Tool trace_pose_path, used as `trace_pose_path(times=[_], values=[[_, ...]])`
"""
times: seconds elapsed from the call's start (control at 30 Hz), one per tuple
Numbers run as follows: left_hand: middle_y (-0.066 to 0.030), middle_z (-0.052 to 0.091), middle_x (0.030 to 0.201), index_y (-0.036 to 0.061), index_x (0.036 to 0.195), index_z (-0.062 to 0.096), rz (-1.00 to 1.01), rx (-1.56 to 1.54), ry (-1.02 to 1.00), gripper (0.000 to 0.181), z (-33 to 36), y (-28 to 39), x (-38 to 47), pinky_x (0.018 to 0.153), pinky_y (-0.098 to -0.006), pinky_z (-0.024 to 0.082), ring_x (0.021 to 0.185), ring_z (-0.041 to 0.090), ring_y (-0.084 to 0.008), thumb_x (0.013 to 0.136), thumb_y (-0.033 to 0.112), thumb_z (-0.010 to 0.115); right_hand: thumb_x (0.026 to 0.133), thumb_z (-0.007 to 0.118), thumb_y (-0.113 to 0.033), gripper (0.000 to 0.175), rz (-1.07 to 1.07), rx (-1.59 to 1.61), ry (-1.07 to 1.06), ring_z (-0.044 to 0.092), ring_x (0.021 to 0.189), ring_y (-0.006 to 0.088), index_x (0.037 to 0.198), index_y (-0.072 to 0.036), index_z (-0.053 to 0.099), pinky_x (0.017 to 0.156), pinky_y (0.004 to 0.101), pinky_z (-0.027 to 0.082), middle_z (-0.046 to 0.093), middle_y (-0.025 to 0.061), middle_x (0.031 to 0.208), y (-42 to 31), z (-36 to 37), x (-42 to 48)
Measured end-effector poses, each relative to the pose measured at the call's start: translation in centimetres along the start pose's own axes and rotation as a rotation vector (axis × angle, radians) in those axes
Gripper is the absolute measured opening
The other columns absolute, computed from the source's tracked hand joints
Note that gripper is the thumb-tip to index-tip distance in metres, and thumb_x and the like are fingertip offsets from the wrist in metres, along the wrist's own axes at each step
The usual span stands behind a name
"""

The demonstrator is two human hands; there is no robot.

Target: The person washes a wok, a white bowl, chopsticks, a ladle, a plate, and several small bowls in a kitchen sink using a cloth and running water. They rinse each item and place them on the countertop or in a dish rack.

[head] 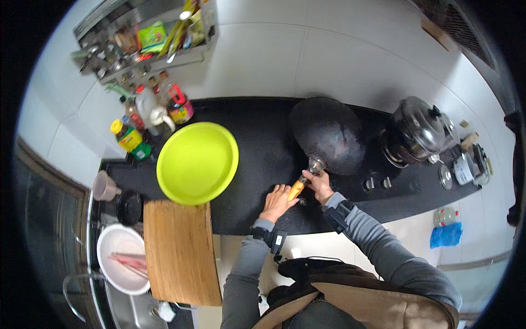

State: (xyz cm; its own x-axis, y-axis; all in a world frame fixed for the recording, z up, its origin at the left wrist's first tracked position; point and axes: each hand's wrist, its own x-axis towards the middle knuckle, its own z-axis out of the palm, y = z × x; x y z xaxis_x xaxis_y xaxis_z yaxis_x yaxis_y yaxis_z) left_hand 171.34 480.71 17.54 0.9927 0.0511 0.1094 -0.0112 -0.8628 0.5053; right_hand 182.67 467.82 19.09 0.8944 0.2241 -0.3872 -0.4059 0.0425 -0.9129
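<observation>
A dark wok (328,133) stands tilted over the black countertop, against the pale tiled wall. I cannot tell whether its inner or outer face shows. Its yellow wooden handle (296,191) points down towards me and joins the pan through a metal collar (316,163). My left hand (276,204) is closed around the handle's near end. Further up, by the collar, my right hand (319,186) grips the same handle. Stove knobs (377,184) sit just right of my right hand.
A lime-green basin (197,163) and a wooden cutting board (181,255) lie to the left. Beyond stand several bottles (132,140). A white basin (121,263) is by the steel sink (133,310). A lidded steel pot (417,131) occupies the right burner.
</observation>
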Motion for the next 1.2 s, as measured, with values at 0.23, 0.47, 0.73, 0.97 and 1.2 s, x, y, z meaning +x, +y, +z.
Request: trace_pose_path(times=[0.23,0.47,0.73,0.97,1.2], values=[[-0.0128,0.049,0.1,0.0001,0.11,0.051,-0.103,-0.113,0.236,0.053,-2.3,0.9,-5.0,0.077,-0.0371,0.046,0.096,0.05,-0.0283,0.077,0.04,0.061,0.081,0.061,-0.03,0.03,0.051,-0.13,0.028,0.049,0.095,0.015,0.105,-0.014,0.052,0.087,0.0398,0.034,0.055,-0.0006,0.098,-0.5,-1.8,-4.8],[-0.012,0.056,0.074,0.0011,0.09,0.058,-0.434,-0.338,0.68,0.023,-7.8,0.6,-19.6,0.063,-0.0338,0.046,0.067,0.057,-0.0247,0.084,0.023,0.056,0.089,0.051,-0.021,0.013,-0.025,-0.115,-0.593,0.05,0.063,0.0074,0.09,-0.008,0.055,0.06,0.0208,0.038,0.054,-0.0008,0.072,-0.7,4.3,-11.1],[-0.0073,0.053,0.059,0.0011,0.068,0.052,-1.01,-0.64,1.202,0.042,-10.3,3.3,-44.1,0.055,-0.0272,0.044,0.054,0.052,-0.0146,0.093,0.032,0.039,0.087,0.052,-0.014,0.019,0.082,-0.516,-1.215,0.042,0.046,0.0068,0.073,-0.003,0.057,0.046,0.0221,0.032,0.05,0.0006,0.053,7.0,17.0,-23.5],[-0.0045,0.054,0.057,0.0061,0.064,0.054,-1.231,-0.702,1.722,0.044,-12.2,11.3,-61.9,0.055,-0.0284,0.039,0.054,0.051,-0.0135,0.092,0.035,0.037,0.087,0.053,-0.014,0.016,0.247,-0.684,-1.661,0.057,0.067,0.0118,0.095,-0.001,0.059,0.063,0.0245,0.047,0.06,0.0056,0.076,14.4,23.3,-38.6],[-0.0022,0.053,0.059,0.006,0.067,0.054,-1.223,-0.571,2.001,0.042,-17.7,17.7,-74.9,0.05,-0.0217,0.042,0.052,0.051,-0.0098,0.093,0.036,0.039,0.088,0.053,-0.021,0.023,0.313,-0.849,-2.106,0.058,0.071,0.0111,0.1,-0.002,0.058,0.064,0.0227,0.048,0.06,0.0049,0.08,20.0,27.8,-53.5]])
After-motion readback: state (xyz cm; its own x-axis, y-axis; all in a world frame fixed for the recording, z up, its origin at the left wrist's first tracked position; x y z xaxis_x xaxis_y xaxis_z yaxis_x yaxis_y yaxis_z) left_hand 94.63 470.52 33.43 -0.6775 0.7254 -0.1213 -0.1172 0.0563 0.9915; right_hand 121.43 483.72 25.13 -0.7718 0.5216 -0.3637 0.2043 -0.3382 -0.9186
